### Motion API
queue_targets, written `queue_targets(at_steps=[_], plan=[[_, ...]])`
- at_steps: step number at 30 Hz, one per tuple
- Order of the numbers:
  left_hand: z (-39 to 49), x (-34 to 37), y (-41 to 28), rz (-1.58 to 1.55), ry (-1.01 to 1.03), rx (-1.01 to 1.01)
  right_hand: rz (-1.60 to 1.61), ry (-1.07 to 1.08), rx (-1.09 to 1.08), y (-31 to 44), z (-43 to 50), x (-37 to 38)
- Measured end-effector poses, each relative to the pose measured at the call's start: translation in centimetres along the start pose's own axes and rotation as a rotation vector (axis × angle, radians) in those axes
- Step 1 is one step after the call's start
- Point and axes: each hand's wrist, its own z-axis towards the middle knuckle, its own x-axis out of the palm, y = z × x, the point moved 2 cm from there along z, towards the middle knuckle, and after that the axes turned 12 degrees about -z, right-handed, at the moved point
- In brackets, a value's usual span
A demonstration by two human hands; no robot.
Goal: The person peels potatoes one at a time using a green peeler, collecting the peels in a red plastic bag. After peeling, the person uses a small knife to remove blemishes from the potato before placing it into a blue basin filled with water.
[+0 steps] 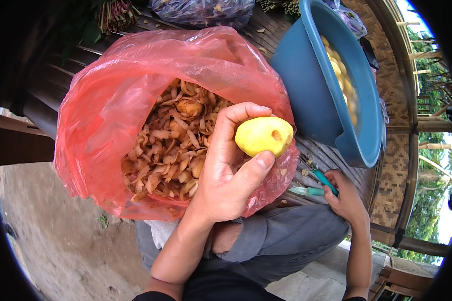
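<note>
Between the thumb and fingers of my left hand (229, 173) is a peeled yellow potato (261, 135) with a brown hollow spot, held above a red plastic bag (94, 120). Inside the open bag lie many potato peelings (165, 161) and several unpeeled potatoes (189, 107). My right hand (342, 193), beside my knee, has its fingers on a green-handled tool (325, 181), probably a peeler; its head is hard to make out. Just beside it, a small knife (305, 191) with a green handle lies on the bamboo slats, partly hidden by my right hand.
A blue plastic basin (305, 79) holding peeled potatoes (341, 73) in liquid stands at the upper right. Behind the red bag are a clear plastic bag (207, 11) and a bundle of stems (115, 17). A woven bamboo wall (395, 165) rises on the right.
</note>
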Motion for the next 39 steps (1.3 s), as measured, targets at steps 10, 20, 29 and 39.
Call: queue_targets(at_steps=[10,20,29,39], plan=[[0.1,0.2,-0.4,0.079,0.016,0.065,0.249,-0.22,-0.084,5.8,-2.3,-2.9],[0.5,-0.9,-0.5,0.227,-0.154,0.042,-0.192,-0.344,-0.009,1.5,0.6,-0.7],[0.5,-0.4,-0.3,0.137,-0.147,0.026,-0.096,0.314,-0.179,-2.1,1.2,1.0],[0.5,0.0,-0.3,0.137,-0.097,0.122,-0.144,0.367,-0.222,-2.1,2.7,2.2]])
